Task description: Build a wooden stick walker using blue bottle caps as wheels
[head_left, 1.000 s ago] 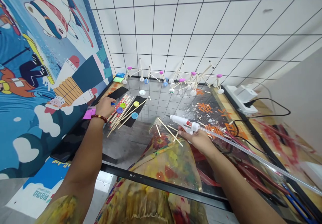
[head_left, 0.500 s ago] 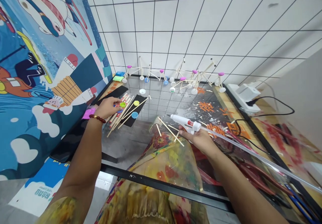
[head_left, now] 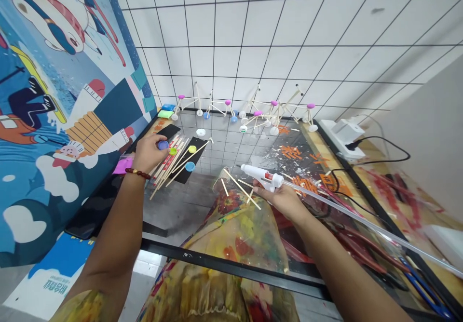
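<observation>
A blue-purple bottle cap (head_left: 163,145) is pinched between the thumb and fingers of my left hand (head_left: 147,154), just left of a bundle of thin wooden sticks (head_left: 167,171). Close by lie a green cap (head_left: 173,152), a yellow cap (head_left: 192,149), a light blue cap (head_left: 190,167) and a white cap (head_left: 200,132). My right hand (head_left: 284,200) is wrapped round a white hot glue gun (head_left: 261,175), its nozzle pointing left and a long clear glue stick (head_left: 336,204) trailing from its back. Under the nozzle sits a small frame of joined sticks (head_left: 241,189).
Several stick models (head_left: 275,114) with caps and pink pieces line the back edge by the tiled wall. On the right are a power strip (head_left: 342,141) with a black cable, red-handled pliers (head_left: 361,249) and blue-handled scissors (head_left: 421,283). A dark phone-like slab (head_left: 85,216) lies left.
My left hand has picked up the blue-purple cap and drawn it slightly up and left from the sticks. My right hand keeps the glue gun nearly still. The view has shifted a little.
</observation>
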`<move>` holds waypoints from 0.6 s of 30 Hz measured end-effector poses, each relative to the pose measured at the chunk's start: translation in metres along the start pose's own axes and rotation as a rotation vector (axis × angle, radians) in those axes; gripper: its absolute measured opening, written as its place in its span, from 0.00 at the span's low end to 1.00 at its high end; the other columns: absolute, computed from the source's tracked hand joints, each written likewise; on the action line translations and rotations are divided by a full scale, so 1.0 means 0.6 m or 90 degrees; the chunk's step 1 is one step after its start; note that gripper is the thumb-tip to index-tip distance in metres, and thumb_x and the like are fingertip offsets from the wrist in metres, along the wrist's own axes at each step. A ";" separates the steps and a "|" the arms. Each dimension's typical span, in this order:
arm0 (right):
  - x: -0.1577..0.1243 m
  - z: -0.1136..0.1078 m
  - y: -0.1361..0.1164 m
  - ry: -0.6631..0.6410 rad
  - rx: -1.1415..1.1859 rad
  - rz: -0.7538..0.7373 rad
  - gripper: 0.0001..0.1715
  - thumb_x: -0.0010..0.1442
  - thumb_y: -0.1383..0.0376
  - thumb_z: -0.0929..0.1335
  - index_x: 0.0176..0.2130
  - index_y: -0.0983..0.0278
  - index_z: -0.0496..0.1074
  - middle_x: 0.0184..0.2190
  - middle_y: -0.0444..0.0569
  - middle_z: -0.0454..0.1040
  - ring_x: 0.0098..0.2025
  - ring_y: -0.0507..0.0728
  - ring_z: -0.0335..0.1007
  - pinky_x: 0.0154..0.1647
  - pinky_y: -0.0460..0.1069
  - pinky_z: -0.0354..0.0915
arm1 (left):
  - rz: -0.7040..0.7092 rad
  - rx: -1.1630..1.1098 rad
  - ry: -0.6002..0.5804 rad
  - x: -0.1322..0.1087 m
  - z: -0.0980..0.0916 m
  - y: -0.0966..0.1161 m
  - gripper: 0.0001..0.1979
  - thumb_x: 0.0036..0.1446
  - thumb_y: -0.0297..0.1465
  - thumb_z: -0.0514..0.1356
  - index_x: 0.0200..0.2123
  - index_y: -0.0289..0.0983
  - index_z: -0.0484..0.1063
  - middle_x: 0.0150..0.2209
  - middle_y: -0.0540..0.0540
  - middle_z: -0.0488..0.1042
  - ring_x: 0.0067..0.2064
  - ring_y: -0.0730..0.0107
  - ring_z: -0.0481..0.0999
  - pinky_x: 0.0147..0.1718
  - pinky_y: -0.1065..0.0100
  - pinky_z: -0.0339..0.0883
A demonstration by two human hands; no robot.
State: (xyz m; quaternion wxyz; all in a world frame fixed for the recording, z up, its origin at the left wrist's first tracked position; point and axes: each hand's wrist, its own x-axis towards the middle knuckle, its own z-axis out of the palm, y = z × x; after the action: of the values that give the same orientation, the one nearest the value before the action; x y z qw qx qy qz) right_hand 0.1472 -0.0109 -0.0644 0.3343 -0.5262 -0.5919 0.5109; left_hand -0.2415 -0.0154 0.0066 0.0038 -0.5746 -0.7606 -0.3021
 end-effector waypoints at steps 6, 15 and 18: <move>0.000 -0.002 0.005 0.019 -0.032 -0.012 0.26 0.41 0.47 0.77 0.35 0.62 0.78 0.35 0.50 0.81 0.38 0.61 0.77 0.41 0.53 0.71 | -0.045 -0.443 -0.058 -0.026 0.051 0.058 0.31 0.38 0.33 0.71 0.49 0.33 0.71 0.44 0.41 0.78 0.42 0.63 0.78 0.44 0.64 0.74; 0.004 -0.002 0.017 0.016 -0.031 -0.041 0.24 0.42 0.49 0.77 0.35 0.62 0.79 0.34 0.50 0.81 0.37 0.61 0.77 0.40 0.53 0.71 | 0.319 -0.322 -0.149 -0.084 0.123 0.099 0.15 0.50 0.33 0.69 0.42 0.36 0.77 0.43 0.41 0.76 0.37 0.68 0.76 0.35 0.66 0.72; 0.007 -0.003 0.022 0.009 -0.049 -0.037 0.23 0.44 0.49 0.76 0.36 0.61 0.80 0.35 0.50 0.82 0.38 0.62 0.78 0.40 0.54 0.71 | 0.411 -0.178 -0.172 -0.092 0.125 0.098 0.16 0.54 0.37 0.67 0.43 0.36 0.78 0.42 0.41 0.76 0.42 0.62 0.76 0.41 0.62 0.72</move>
State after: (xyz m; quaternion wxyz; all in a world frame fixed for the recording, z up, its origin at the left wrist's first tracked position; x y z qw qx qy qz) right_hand 0.1518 -0.0072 -0.0771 0.3328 -0.5244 -0.6239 0.4743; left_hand -0.1458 -0.0194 -0.0471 -0.0801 -0.8143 -0.4856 -0.3077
